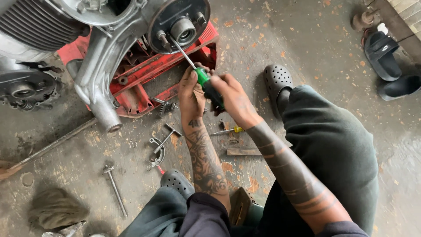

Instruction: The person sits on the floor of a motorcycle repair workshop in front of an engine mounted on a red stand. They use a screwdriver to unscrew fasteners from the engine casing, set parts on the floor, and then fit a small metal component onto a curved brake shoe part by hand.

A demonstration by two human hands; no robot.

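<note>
- Running up and to the left from the hands, the green-and-black screwdriver (206, 85) has its long axis on a diagonal: handle low and near the person, bare steel shaft rising to a tip that meets the dark round hub plate (177, 19) of the engine, just beside the central bearing boss (183, 30).
- Clasping the green upper part of the handle, the left hand (191, 94) is closed around it, thumb pressed along the side; this hand is the nearer of the two to the tip.
- Wrapping the black lower end of the handle, the right hand (232, 96) is also closed on the tool, sitting just behind and to the right of the left hand, the two touching.
- Both forearms come up from the bottom of the view, so the work lies ahead of and above the hands, toward the left.
- Beneath the hub plate, a red metal stand (149, 70) carries the grey engine casing (103, 57), with cooling fins (35, 24) at the far left.
- On the concrete floor (307, 39) near the left forearm lie a T-handled wrench (169, 134), a curved brake shoe (156, 153), a small yellow-handled screwdriver (228, 131) and a long bolt (115, 188).
- A dirty rag (55, 208) lies well apart at lower left; black sandals (388, 61) sit at the upper right.
</note>
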